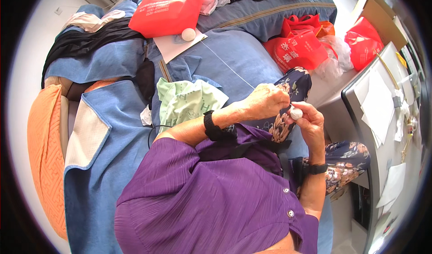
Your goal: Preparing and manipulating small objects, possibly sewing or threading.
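Note:
My left hand (265,102) is closed, its fingertips pinching white thread (227,65). From the hand the thread runs taut back to a cream-white ball of thread (188,34), which rests on a white sheet (175,47) on the blue sofa. Close beside it, my right hand (311,121) holds a small round white ball (296,113) between thumb and fingers. This looks like a wound thread ball, though its surface is too small to be sure. Both hands meet above my flowered trousers, with the fingertips nearly touching.
A red bag (166,11) stands behind the thread ball. More red bags (297,49) lie at the back right. A light green cloth (186,102) is left of my forearm. The table (355,114) on the right carries papers and small items.

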Tool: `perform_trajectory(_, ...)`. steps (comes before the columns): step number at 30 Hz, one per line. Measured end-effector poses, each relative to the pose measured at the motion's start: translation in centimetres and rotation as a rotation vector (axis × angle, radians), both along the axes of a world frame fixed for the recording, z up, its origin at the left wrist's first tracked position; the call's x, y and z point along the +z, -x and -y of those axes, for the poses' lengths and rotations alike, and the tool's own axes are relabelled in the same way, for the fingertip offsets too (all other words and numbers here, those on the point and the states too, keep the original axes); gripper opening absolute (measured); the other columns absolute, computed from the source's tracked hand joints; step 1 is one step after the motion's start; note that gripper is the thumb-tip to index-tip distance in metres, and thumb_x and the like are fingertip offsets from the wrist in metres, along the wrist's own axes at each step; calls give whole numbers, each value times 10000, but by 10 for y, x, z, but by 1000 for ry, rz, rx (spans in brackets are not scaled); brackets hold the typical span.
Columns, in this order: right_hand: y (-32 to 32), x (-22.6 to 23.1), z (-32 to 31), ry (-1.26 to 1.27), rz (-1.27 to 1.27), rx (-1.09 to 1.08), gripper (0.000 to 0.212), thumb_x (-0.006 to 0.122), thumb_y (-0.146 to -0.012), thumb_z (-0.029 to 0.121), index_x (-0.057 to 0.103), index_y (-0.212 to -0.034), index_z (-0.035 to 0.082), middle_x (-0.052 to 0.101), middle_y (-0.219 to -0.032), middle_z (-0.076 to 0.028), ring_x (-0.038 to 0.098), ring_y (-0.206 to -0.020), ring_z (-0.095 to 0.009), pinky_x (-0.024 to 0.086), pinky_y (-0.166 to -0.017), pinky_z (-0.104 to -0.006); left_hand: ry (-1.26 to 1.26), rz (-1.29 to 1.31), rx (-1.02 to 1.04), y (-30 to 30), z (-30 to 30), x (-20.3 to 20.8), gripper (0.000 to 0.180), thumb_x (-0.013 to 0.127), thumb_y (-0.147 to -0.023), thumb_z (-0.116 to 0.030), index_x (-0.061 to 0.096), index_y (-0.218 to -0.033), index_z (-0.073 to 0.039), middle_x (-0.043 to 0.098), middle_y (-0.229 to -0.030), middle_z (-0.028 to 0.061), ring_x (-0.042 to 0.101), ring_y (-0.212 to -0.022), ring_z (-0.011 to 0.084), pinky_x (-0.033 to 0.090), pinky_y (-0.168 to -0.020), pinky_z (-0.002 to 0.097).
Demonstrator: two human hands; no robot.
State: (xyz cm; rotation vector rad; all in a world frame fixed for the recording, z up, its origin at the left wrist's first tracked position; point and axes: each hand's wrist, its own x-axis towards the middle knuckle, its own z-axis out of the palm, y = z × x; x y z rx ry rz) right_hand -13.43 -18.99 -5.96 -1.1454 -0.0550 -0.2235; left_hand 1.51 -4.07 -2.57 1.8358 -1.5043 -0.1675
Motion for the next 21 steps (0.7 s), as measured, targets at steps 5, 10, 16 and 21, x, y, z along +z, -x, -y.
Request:
perform_trajectory(5,-3,6,-1,-183,-18,-35,404,711,-809,153,566,-1134,-40,655,-966,-144,650,-788,-183,537,-747,-300,-15,-34,40,-30,-11,9,124,665,-765,-129,672,-866,-58,649,-788,124,647,-734,278,497,-643,349)
perform_trajectory(10,-4,6,1,-199,-38,-31,411,724,-799,165,565,-1122,-33,655,-962,-144,654,-786,-185,536,-749,-303,115,511,424,-127,-36,11,305,707,-743,-156,631,-1018,-49,625,-1019,145,595,-949,301,503,-768,409)
perform_trajectory(16,-5,8,2,-188,-89,-58,370,712,-800,151,575,-1094,-27,652,-957,-136,654,-794,-186,532,-764,-304,-508,741,1074,-234,-82,-5,304,626,-779,-317,596,-981,-92,588,-1040,152,561,-989,341,498,-724,490)
perform_trajectory(21,-7,6,2,-219,-84,-43,362,706,-802,117,578,-1108,-29,647,-967,-124,644,-809,-194,531,-772,-311,-628,413,1046,-310,-137,-42,320,475,-845,-298,590,-1026,-61,621,-1020,244,587,-994,425,483,-772,553)
